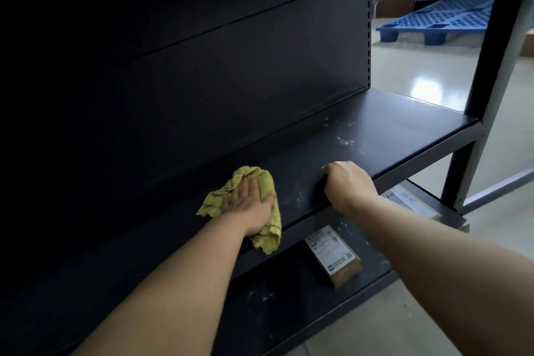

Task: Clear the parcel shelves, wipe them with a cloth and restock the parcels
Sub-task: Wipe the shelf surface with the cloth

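Upper shelf is cleared and mid-wipe: left hand lies flat with fingers straight, pressing the yellow cloth onto its near-left part, while right hand is curled over the shelf's front edge, bracing. White specks to the right and farther back look unwiped. Lower shelf holds one parcel and is dusty too, so I'd judge it not yet cleared or wiped, and restocking not started.
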